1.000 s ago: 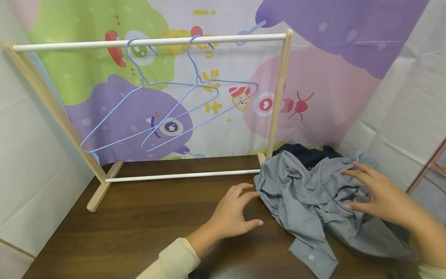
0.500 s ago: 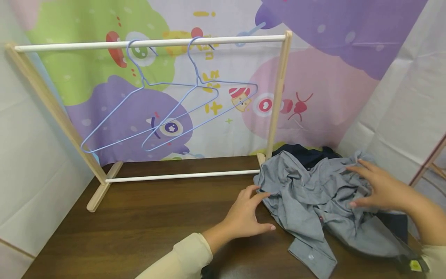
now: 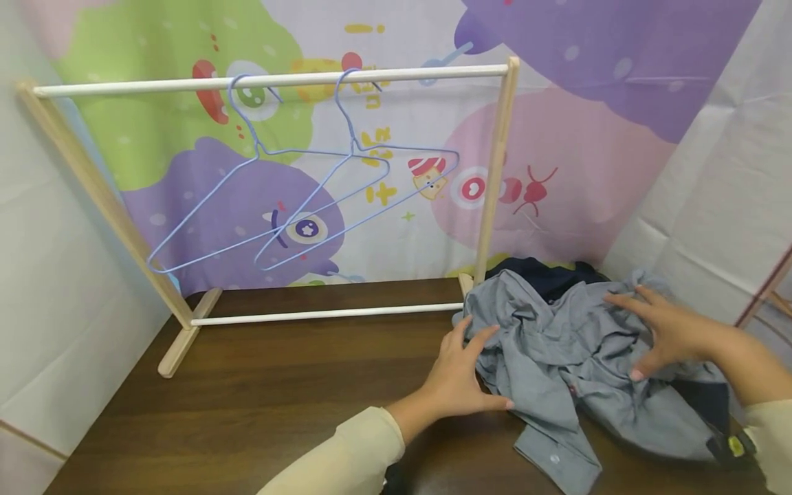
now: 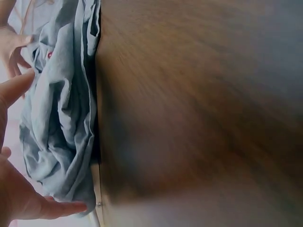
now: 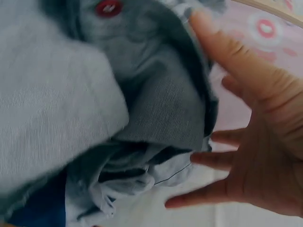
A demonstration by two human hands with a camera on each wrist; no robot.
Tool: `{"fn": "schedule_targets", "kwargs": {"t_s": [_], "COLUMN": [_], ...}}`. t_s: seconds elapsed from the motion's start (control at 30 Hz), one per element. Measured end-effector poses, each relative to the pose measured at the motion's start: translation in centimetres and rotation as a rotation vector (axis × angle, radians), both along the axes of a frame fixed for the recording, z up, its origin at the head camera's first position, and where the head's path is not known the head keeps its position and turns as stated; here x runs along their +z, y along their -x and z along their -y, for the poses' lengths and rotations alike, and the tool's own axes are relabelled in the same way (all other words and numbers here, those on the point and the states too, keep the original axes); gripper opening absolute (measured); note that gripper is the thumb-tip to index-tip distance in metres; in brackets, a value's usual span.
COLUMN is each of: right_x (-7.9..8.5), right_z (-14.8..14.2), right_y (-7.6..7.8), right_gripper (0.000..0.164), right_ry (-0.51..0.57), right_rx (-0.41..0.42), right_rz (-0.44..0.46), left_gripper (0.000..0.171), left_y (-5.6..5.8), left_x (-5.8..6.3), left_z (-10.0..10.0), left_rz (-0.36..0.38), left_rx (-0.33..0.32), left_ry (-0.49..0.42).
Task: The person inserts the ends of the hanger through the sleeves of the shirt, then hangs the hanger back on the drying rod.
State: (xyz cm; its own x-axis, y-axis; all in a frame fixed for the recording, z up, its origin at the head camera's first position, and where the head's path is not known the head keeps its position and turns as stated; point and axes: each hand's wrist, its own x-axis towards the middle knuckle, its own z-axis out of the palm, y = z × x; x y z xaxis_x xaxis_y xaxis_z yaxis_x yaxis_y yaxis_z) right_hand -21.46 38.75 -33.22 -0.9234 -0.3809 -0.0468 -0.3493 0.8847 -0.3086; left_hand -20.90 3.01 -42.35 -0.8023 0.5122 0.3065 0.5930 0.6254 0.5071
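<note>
A crumpled grey shirt [image 3: 532,357] lies heaped on the right side of the table, one cuff with a pale button toward the front. My left hand [image 3: 458,378] is at its left edge, thumb and fingers spread apart; whether they touch the cloth I cannot tell. On the other side, my right hand [image 3: 674,333] hovers at or over the shirt, fingers spread and gripping nothing. A red button [image 5: 109,8] on the cloth shows close up in the right wrist view. Behind and under the shirt is a dark navy garment [image 3: 544,273], mostly hidden.
A wooden rack [image 3: 495,172] with a white top rail [image 3: 427,73] stands at the back. Two blue wire hangers, a left one [image 3: 204,199] and a right one [image 3: 405,147], hang from it. Brown tabletop [image 3: 278,412] spreads in front. A cartoon-print curtain [image 3: 557,137] hangs behind.
My left hand has moved right and slightly up, to the shirt's left edge. My right hand has shifted only slightly beside the cloth. Shirt and hangers stay about the same.
</note>
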Motion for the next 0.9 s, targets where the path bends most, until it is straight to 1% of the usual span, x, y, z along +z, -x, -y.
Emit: {"fn": "schedule_targets", "kwargs": {"t_s": [0.13,0.23,0.37,0.43,0.53,0.7,0.77,0.9], "right_x": [0.0,-0.1,-0.4,-0.6,-1.0,-1.9,-2.3,-2.7], "right_z": [-0.1,-0.1,-0.3,-0.3,-0.3,-0.2,-0.2,-0.3], "right_y": [0.5,0.8,1.2,1.3,1.6,2.1,2.2,2.3], "right_gripper": [0.129,0.132,0.135,0.133,0.125,0.106,0.1,0.088], "right_ry": [0.042,0.068,0.091,0.085,0.055,0.027,0.028,0.052], "right_rx": [0.056,0.077,0.075,0.084,0.084,0.114,0.129,0.137], "right_rz": [0.05,0.115,0.205,0.212,0.193,0.092,0.053,0.018], "left_gripper": [0.11,0.111,0.114,0.115,0.117,0.117,0.115,0.103], "left_y": [0.2,0.6,1.2,1.6,1.9,2.7,3.1,3.6], "left_x": [0.1,0.1,0.2,0.1,-0.1,-0.6,-0.7,-1.0], "left_z": [-0.9,-1.7,-2.6,-3.1,-3.8,-4.8,-5.1,-5.4], "left_rz": [0.033,0.06,0.083,0.086,0.081,0.051,0.038,0.026], "left_rx": [-0.003,-0.006,-0.034,-0.05,-0.061,-0.044,-0.033,-0.015], "left_ry": [0.007,0.01,0.023,0.039,0.074,0.162,0.2,0.237]}}
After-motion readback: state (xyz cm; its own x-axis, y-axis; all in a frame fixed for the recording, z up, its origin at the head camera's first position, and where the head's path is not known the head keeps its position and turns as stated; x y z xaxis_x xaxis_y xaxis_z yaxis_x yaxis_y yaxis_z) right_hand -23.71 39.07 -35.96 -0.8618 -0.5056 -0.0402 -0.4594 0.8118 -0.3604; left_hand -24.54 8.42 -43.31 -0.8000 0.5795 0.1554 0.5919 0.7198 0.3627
